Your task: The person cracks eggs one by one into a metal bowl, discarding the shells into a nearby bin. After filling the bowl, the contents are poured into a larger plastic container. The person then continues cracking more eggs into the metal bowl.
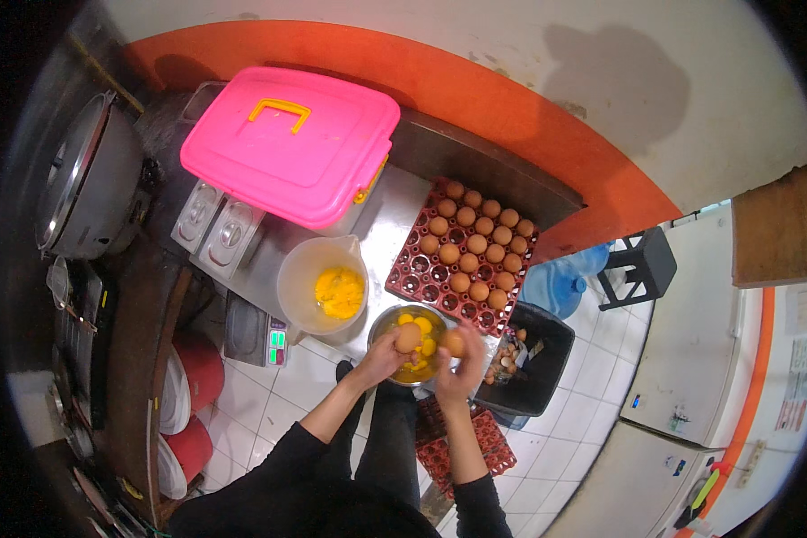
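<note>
My left hand [385, 358] holds a brown egg [408, 337] over a steel bowl [376, 321]. Several raw yolks [422, 327] lie in the bowl. My right hand [463, 371] grips another brown egg [453, 341] at the bowl's right side, its fingers partly covering the shell. Behind the bowl, a red plastic egg tray [413, 269] carries many brown eggs [477, 243] among some vacant cups. To the left of the bowl stands a translucent plastic pitcher [302, 289] with yolks [339, 293] at its bottom.
A black bin [545, 363] with eggshells [508, 360] stands right of the steel counter [397, 195]. A pink lidded box [289, 148] and lidded steel pans [230, 235] occupy the left. A digital scale [247, 329] sits below the pitcher. Stacked egg trays [491, 437] lie beneath my right arm.
</note>
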{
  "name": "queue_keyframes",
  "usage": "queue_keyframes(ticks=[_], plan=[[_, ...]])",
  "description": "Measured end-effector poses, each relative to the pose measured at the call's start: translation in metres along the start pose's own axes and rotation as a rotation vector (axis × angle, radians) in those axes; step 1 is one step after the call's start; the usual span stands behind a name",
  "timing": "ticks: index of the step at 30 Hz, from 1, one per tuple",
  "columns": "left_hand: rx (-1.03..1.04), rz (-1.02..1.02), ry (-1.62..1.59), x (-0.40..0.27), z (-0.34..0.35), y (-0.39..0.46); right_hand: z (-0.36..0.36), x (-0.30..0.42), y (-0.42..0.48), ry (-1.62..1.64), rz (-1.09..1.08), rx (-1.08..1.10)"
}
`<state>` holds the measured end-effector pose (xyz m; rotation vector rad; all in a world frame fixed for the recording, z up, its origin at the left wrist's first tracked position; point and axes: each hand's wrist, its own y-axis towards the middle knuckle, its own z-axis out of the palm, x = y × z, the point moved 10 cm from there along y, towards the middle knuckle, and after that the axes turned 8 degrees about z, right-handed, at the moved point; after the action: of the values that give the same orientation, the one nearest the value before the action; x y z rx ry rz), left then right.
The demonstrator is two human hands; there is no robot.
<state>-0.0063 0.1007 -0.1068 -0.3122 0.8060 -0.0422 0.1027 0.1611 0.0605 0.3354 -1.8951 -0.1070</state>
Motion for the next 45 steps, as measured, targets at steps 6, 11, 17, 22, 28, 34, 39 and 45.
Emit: queue_keyframes(ticks=[6, 11, 17, 22, 28, 34, 39, 45], plan=[[-0.010, -0.067, -0.277, 0.009, -0.007, 0.000, 0.020, -0.017, -0.020, -0.052, 0.079, 0.001], [0.032, -0.124, -0.211, 0.004, -0.009, 0.003, 0.029, -0.065, -0.018, 0.322, 0.387, 0.121], [0.090, -0.062, 0.347, -0.013, -0.033, 0.003, 0.066, -0.090, -0.028, 0.295, 0.487, 0.585], [0.116, -0.295, 0.291, -0.016, -0.026, -0.016, 0.064, -0.099, -0.050, 0.263, 0.464, 0.558], [0.191, -0.180, 0.643, -0.026, -0.013, -0.018, 0.060, -0.116, -0.069, 0.276, 0.519, 0.350], [0.114, 0.065, 0.847, -0.046, 0.002, -0.009, 0.050, -0.102, -0.052, 0.177, 0.482, 0.249], [0.225, 0.137, 1.026, -0.055, 0.012, -0.002, 0.040, -0.096, -0.042, -0.073, 0.231, 0.255], [0.352, 0.294, 1.367, -0.075, 0.044, -0.004, 0.053, -0.081, -0.054, -0.556, -0.048, 0.230]])
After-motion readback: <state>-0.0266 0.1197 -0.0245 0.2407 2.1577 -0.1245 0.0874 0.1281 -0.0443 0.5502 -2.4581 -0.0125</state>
